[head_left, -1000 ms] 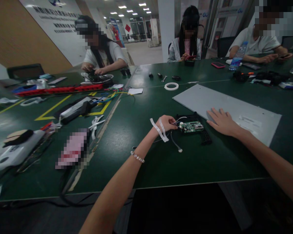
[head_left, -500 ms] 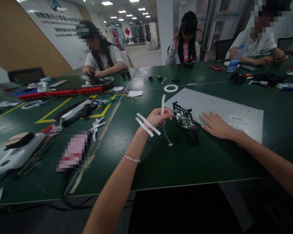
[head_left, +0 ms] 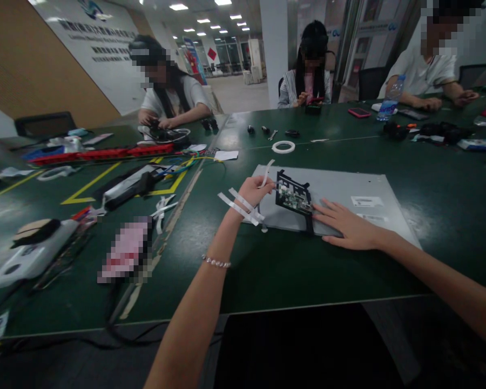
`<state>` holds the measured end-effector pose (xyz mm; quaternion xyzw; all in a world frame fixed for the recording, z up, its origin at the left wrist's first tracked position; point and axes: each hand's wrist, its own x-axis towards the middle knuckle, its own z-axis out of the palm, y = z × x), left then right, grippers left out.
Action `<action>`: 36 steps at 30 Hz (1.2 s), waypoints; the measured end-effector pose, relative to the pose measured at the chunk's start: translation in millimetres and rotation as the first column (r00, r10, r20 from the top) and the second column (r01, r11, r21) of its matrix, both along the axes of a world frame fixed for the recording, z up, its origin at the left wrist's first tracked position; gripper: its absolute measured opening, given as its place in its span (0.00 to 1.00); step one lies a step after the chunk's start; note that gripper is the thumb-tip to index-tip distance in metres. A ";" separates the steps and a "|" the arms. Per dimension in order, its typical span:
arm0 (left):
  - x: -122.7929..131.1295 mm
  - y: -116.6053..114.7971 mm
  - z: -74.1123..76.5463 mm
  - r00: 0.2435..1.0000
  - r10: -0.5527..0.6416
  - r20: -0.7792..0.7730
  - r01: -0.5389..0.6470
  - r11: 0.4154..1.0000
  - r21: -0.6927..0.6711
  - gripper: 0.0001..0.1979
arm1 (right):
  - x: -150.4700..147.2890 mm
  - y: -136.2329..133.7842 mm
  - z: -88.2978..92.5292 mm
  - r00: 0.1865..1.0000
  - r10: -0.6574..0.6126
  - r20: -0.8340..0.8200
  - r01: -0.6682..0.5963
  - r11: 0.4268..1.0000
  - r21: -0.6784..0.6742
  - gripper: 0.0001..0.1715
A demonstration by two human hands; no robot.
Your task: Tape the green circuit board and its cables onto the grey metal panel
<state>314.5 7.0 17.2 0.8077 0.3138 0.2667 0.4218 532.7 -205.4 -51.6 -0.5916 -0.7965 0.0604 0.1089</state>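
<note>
My left hand [head_left: 257, 193] is closed in a pinch at the left edge of a circuit board [head_left: 294, 199] set in a black frame. The board sits tilted over a flat grey panel [head_left: 336, 183] bearing white labels. A thin cable hangs below my left fingers, its white end [head_left: 264, 229] near the panel's edge. White tape strips [head_left: 243, 204] stick to my left wrist, and another strip [head_left: 267, 172] stands up by the fingers. With fingers spread, my right hand [head_left: 350, 226] lies flat on the panel's near edge, fingertips close beside the black frame.
Beyond the panel lies a white tape roll [head_left: 283, 147], with a small wrench [head_left: 272, 135] behind it. To the left are a white device [head_left: 32, 254], a power strip [head_left: 125, 186] and loose cables. A water bottle [head_left: 390, 100] stands far right. Several people sit across the table.
The grey panel has shifted left and turned, now lying under the circuit board. My right hand moved left and nearer with it. My left hand moved slightly left, still holding the board.
</note>
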 end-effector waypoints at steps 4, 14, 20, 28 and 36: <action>-2.9 10.1 -14.3 0.994 0.028 -0.103 -0.015 0.992 0.127 0.09 | -12.2 -5.9 8.6 0.986 0.006 -0.166 -0.005 1.000 0.006 0.35; -4.9 20.1 -40.6 0.945 0.046 -0.323 0.015 0.983 0.184 0.15 | 20.6 3.9 -8.8 0.883 -0.463 -0.076 0.469 0.865 0.179 0.29; -5.2 21.6 -42.3 0.919 0.018 -0.393 0.045 0.988 0.151 0.13 | 34.0 2.6 -20.5 0.821 -0.548 0.161 0.542 0.836 0.085 0.35; -8.3 10.7 -31.7 0.913 -0.149 -0.381 0.155 0.988 -0.014 0.17 | 30.9 -3.9 -22.1 0.870 -0.460 0.176 0.454 0.888 0.076 0.37; -1.0 0.4 -27.8 0.975 -0.143 -0.170 0.139 0.990 -0.037 0.14 | 33.5 -3.7 -8.0 0.911 -0.409 0.046 0.409 0.912 0.019 0.39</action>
